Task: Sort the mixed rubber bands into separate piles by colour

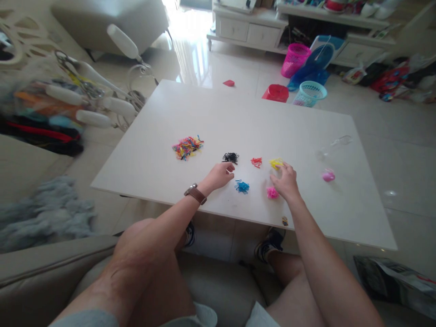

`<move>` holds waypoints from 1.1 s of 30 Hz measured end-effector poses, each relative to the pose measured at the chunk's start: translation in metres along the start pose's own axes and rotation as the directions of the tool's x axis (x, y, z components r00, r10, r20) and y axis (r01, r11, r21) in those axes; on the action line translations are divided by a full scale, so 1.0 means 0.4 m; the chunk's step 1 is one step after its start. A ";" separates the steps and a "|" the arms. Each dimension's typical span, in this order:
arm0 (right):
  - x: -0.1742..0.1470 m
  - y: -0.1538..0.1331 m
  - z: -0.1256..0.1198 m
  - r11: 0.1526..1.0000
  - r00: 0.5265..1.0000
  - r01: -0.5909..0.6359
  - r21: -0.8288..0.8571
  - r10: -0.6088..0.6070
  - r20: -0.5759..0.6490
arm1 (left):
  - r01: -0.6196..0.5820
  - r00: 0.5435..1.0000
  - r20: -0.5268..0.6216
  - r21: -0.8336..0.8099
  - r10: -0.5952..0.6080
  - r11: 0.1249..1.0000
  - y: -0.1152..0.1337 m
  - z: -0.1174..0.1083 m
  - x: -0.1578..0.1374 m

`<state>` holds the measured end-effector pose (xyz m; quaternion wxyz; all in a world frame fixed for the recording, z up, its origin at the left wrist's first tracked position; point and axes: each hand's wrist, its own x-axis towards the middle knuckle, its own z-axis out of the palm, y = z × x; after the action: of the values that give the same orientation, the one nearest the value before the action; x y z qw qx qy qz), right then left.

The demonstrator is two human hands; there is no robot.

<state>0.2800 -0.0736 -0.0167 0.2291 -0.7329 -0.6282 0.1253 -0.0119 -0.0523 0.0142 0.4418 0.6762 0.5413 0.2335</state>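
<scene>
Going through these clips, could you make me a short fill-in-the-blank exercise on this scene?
1. The watch is worn on the ____.
2. The right hand has its fingers closest to the ____ pile.
3. Seen from the camera, the multicoloured pile lies to the ____ of the black pile.
4. The table has a ____ top.

Missing words: left wrist; yellow; left; white

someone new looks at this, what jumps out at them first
Probably the mixed-colour heap of small bands on the white table, left of the hands. Next come the single-colour piles around the hands: the black pile by the left hand, the yellow pile at the right hand's fingers. Bright baskets stand on the floor beyond the table.
</scene>
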 end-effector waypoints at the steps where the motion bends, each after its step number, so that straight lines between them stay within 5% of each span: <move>1: -0.001 -0.007 -0.001 1.000 1.000 -0.002 0.004 0.002 -0.003 | 0.007 1.000 -0.019 0.056 -0.006 0.998 -0.001 -0.006 0.000; 4: -0.005 -0.034 -0.008 1.000 1.000 0.012 0.028 -0.012 -0.005 | 0.081 0.995 -0.073 0.281 -0.063 0.956 -0.006 -0.038 -0.002; 8: -0.009 -0.063 -0.015 0.997 1.000 0.026 0.067 -0.025 -0.008 | 0.316 0.948 -0.203 0.532 -0.243 0.785 -0.013 -0.106 -0.008; 14: -0.014 -0.072 -0.019 0.997 1.000 0.028 0.070 -0.029 0.009 | 0.545 0.835 -0.296 0.567 -0.465 0.618 -0.044 -0.169 -0.013; 20: -0.015 -0.072 -0.021 0.997 0.999 0.043 0.072 -0.044 0.018 | 0.551 0.807 -0.207 0.601 -0.553 0.579 -0.076 -0.180 0.004; 26: -0.016 -0.069 -0.020 0.995 0.998 0.051 0.085 -0.052 0.019 | 0.605 0.768 -0.247 0.584 -0.591 0.542 -0.089 -0.193 0.015; 33: -0.024 -0.072 -0.027 0.993 0.998 0.060 0.098 -0.062 0.019 | 0.594 0.783 -0.249 0.572 -0.570 0.566 -0.087 -0.211 0.012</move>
<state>0.2585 -0.0819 0.0057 0.2615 -0.7000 -0.6458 0.1569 -0.0958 -0.0177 0.0260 0.2347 0.5617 0.7864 -0.1051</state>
